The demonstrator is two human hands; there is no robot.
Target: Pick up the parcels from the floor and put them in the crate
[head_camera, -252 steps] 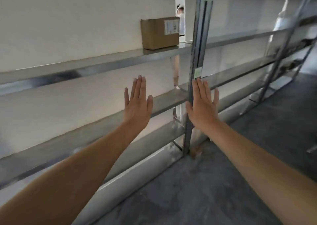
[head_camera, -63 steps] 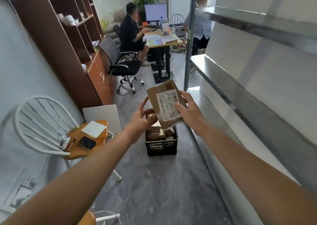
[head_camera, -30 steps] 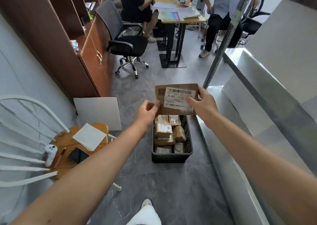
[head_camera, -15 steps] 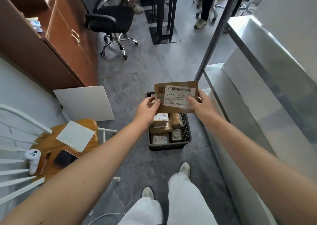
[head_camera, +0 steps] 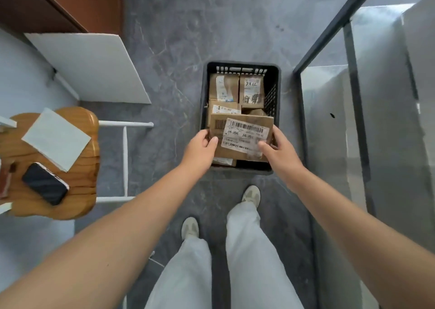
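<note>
Holding parcel (head_camera: 241,139) over crate (head_camera: 274,73), left hand (head_camera: 200,147) and right hand (head_camera: 281,152) pinching its ends; several parcels already inside, this one not yet dropped.

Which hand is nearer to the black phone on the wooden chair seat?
The left. The left hand grips the left edge of the parcel, to the right of the phone; the right hand grips the opposite edge, farther away.

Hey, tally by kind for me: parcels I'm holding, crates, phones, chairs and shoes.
Parcel, held by left hand and right hand: 1
Crate: 1
Phone: 1
Chair: 1
Shoes: 2
Total: 6
</note>
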